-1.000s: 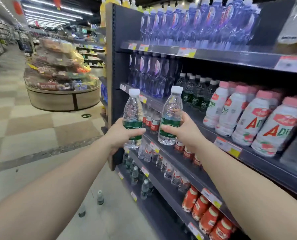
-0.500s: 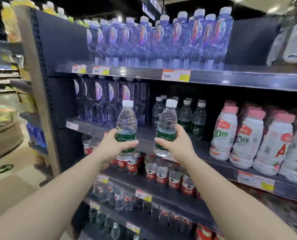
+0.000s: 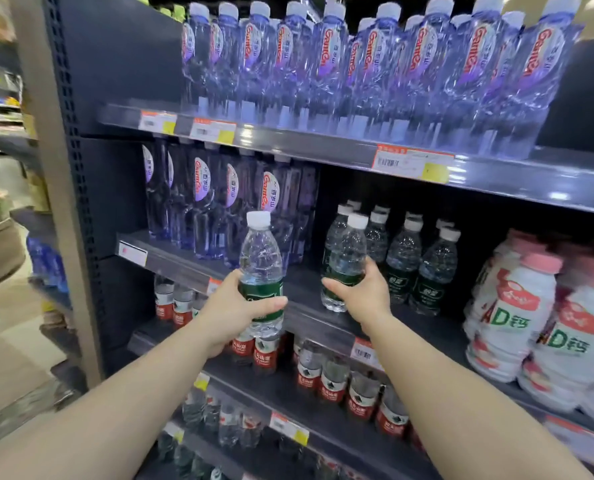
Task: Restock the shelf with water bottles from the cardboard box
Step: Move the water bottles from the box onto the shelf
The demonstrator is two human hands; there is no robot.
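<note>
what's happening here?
A person is restocking a store shelf with water. Each hand grips one green-label bottle: the left hand holds its bottle upright in front of the shelf edge, the right hand has its bottle at the shelf, beside the matching green-label row. Whether it is set down is unclear. Purple bottles stand to the left, white milk drinks to the right.

We reach both bare forearms forward and up from the bottom corners, converging ahead of us. Our left hand [image 3: 234,311] curls around a bottle [image 3: 261,271], thumb across its front and fingers behind. Our right hand [image 3: 364,296] grips a second bottle [image 3: 344,263] from its right side, thumb forward, slightly higher and farther out.
</note>
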